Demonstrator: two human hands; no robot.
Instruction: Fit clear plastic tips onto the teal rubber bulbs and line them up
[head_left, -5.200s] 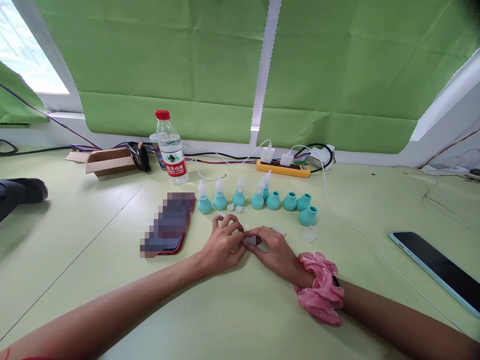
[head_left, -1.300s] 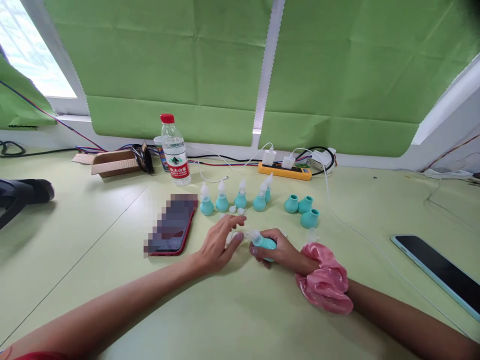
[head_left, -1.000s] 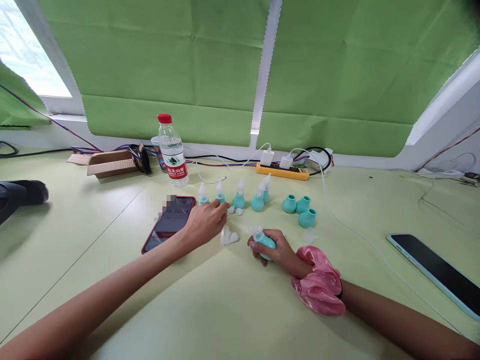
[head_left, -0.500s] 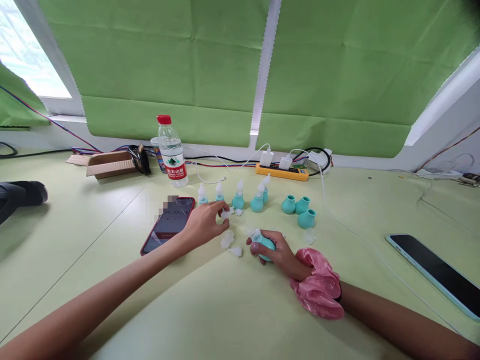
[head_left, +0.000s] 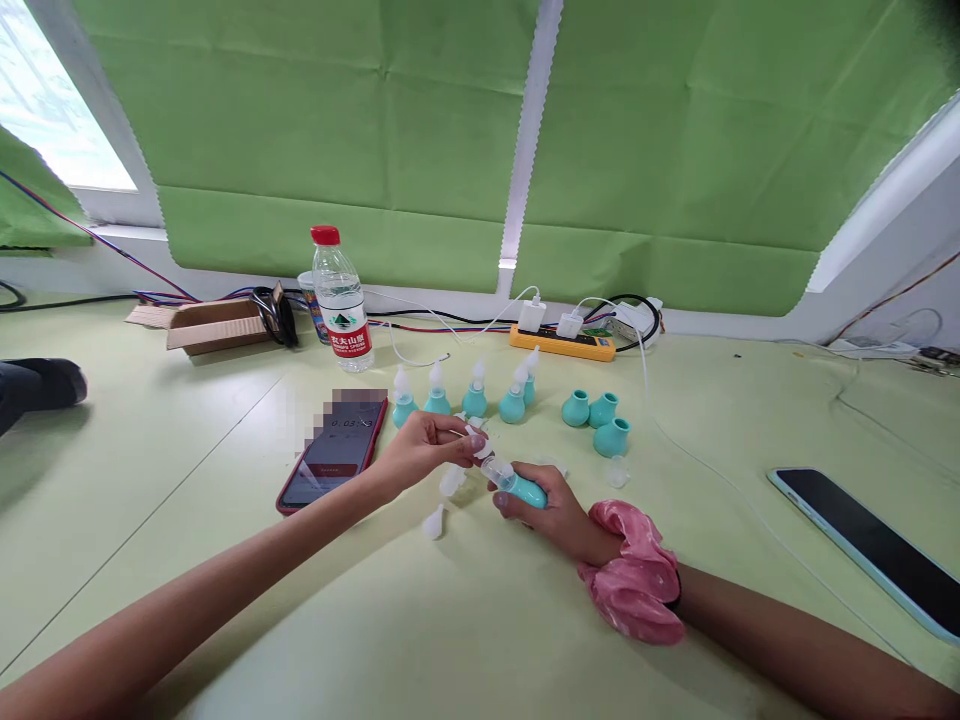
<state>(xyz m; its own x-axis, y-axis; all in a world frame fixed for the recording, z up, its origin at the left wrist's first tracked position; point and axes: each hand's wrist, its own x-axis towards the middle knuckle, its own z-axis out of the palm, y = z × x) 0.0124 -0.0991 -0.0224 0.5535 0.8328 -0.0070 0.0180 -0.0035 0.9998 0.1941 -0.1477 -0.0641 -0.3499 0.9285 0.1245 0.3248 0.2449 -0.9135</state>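
Observation:
My right hand [head_left: 555,508] is wrapped round a teal squeeze bulb [head_left: 529,491] of a nasal aspirator, tilted with its clear collar [head_left: 497,471] towards my left hand. My left hand [head_left: 435,447] pinches a small white nozzle tip [head_left: 478,440] just at the collar's mouth; whether they touch I cannot tell. Below my left hand lie clear plastic pieces [head_left: 452,480] and a loose white tip [head_left: 433,523]. Behind the hands stands a row of several teal aspirators with white tips [head_left: 475,400]. Three bare teal bulbs [head_left: 613,438] stand to the right, near a clear piece [head_left: 617,472].
A phone with a timer [head_left: 334,450] lies left of the hands, another phone [head_left: 862,540] far right. At the back are a water bottle [head_left: 345,320], an open cardboard box [head_left: 221,328] and a yellow power strip [head_left: 562,343]. A white cable [head_left: 697,455] crosses the right side.
My left hand has moved right, bringing a white tip to the bulb. The bulb has turned and its clear collar shows. The loose tip on the table has shifted left.

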